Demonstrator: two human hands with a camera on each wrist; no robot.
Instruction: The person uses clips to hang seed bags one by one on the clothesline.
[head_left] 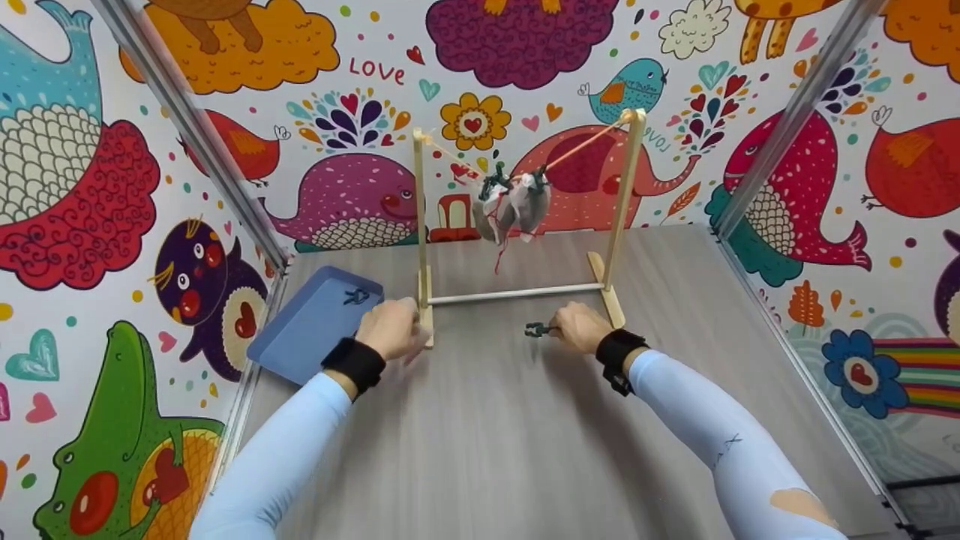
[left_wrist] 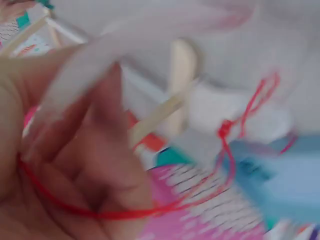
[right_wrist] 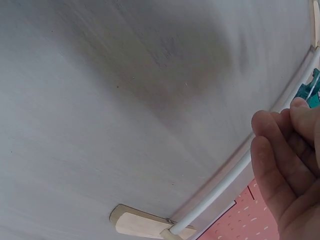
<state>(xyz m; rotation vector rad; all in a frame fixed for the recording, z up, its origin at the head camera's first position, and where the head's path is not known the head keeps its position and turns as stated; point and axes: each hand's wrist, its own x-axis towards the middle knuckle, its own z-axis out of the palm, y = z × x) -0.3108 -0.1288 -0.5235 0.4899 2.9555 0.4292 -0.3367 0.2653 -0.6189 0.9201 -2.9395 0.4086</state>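
Note:
My left hand point(head_left: 388, 328) is by the left foot of a wooden frame point(head_left: 422, 225). It grips a blurred whitish item point(left_wrist: 85, 75) with a knotted red string point(left_wrist: 125, 215) trailing across the palm. My right hand point(head_left: 581, 328), in front of the frame's right foot, pinches a dark green clip point(head_left: 537, 329) between thumb and fingers. Above and between the hands, grey-and-white pouches point(head_left: 529, 204) with red strings hang from an orange line point(head_left: 581, 146), fastened by dark green clips point(head_left: 495, 180).
A blue tray point(head_left: 300, 345) lies left of the frame with dark clips point(head_left: 355, 297) in it. A white rod point(head_left: 517, 293) joins the frame's feet low over the grey tabletop point(head_left: 465, 450). Patterned walls and metal posts point(head_left: 787, 120) enclose the table.

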